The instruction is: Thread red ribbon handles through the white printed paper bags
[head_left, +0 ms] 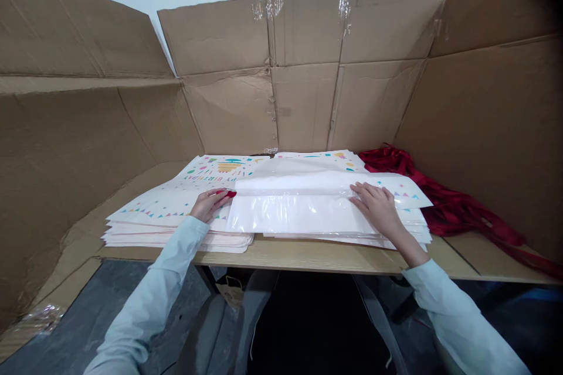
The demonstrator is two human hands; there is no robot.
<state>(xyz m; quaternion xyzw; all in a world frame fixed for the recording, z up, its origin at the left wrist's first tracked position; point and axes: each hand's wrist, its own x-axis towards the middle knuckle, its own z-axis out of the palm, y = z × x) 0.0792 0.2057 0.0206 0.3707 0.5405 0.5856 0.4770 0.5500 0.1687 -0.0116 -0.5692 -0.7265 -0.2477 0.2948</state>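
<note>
Across the middle of the worktop (308, 259), white printed sheets in flat stacks, birthday lettering and confetti marks in bright colours. Partial lettering only, "PY BIRTH" legible on the left stack (176, 206). Another printed stack (319, 156) behind, at the far edge, partly under clear plastic film (294, 214). Film loosely draped and creased, lying over a white stack (303, 217) at centre, just beside the left stack and overlapping its inner end.

Left hand (210, 204) low on the left stack, right at the film's edge. Fingers (219, 198) narrow, pinched on a small red piece (229, 193); exact nature of the piece too small to tell. Sleeve (149, 287) pale blue, reaching in from the near side.

Right hand (376, 206) resting on the film over the white stack, toward that stack's right end, palm down. Fingers (363, 192) wide and flat, holding nothing, just beside a printed corner with small triangles (407, 193). Matching pale blue sleeve (457, 310).

Right of the stacks, a loose heap of red ribbon (457, 211), touching the stack's far corner and trailing along the worktop. Behind and on both sides, taped cardboard walls (303, 70). Below the front edge, a brown paper bag (231, 292).
</note>
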